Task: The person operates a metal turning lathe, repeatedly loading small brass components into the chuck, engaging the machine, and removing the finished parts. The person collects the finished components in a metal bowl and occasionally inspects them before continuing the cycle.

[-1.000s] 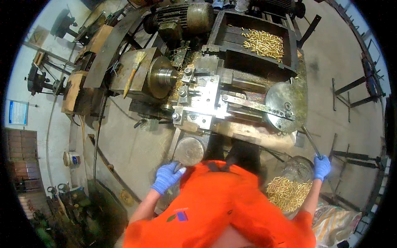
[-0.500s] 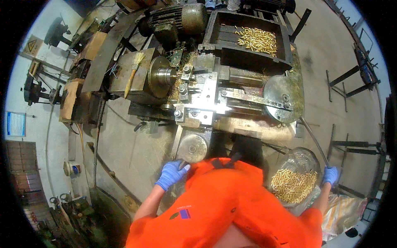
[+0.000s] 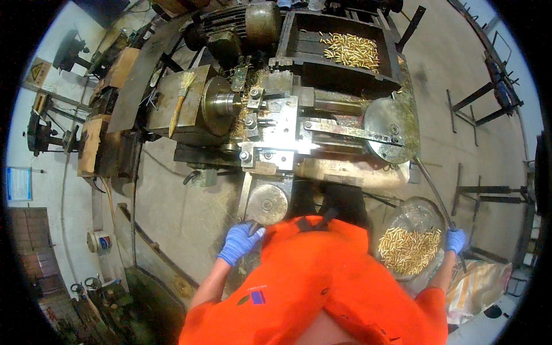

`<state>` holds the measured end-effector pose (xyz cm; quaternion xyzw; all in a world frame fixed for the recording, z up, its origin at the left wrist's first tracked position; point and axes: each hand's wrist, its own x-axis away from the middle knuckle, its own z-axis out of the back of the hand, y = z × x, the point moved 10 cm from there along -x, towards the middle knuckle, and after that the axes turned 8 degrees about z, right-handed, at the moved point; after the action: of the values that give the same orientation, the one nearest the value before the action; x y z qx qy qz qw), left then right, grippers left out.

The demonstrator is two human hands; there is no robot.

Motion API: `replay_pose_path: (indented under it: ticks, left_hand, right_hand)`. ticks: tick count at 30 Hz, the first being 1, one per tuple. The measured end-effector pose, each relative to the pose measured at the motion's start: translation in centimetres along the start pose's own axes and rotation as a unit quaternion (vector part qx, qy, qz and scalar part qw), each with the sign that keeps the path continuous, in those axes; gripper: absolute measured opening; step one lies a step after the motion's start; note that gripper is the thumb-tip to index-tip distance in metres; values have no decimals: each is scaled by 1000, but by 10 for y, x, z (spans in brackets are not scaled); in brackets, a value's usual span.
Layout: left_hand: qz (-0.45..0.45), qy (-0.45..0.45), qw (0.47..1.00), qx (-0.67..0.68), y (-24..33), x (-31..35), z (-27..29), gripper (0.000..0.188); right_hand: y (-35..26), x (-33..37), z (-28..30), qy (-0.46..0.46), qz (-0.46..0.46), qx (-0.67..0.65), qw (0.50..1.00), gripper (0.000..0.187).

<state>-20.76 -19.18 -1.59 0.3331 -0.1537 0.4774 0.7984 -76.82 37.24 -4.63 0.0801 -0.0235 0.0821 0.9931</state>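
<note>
A small lathe-like machine fills the middle, with a metal cross slide [image 3: 282, 129] facing a round chuck [image 3: 221, 104]. In a blue glove, my left hand [image 3: 240, 242] is closed around a dark crank handle [image 3: 253, 228] beside the round handwheel [image 3: 267, 204] at the machine's front. Off to the right, my gloved right hand [image 3: 456, 240] grips the lower part of a long metal lever [image 3: 431, 184], which slants up to the large round disc [image 3: 388, 129]. A linkage bar [image 3: 351, 132] joins that disc to the slide. Small brass-coloured pieces [image 3: 409, 251] lie in a round pan just left of my right hand.
Behind the slide stands a dark metal tray [image 3: 307, 49] with more brass-coloured pieces. A brush [image 3: 181, 103] rests on the headstock, near an electric motor [image 3: 238, 26]. A sack [image 3: 477, 287] lies below my right hand. Metal stands line the right side; a bucket [image 3: 99, 241] hangs at left.
The whole view has shifted slightly, so the machine sits a little farther up and left. Both hands keep their holds, and the slide shows no clear movement against the chuck.
</note>
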Motion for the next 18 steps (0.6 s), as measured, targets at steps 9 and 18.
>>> replay_pose_path:
  ticks: [9,18]
  left_hand:
    - [6,-12,1000,-8,-3,-2,-2,40]
    - [-13,-14,1000,-25,-8,-5,-8,40]
  right_hand:
    - [-7,27,7,-12,-40,5,999,42]
    - [-18,49,15,-24,-58,14,998,42]
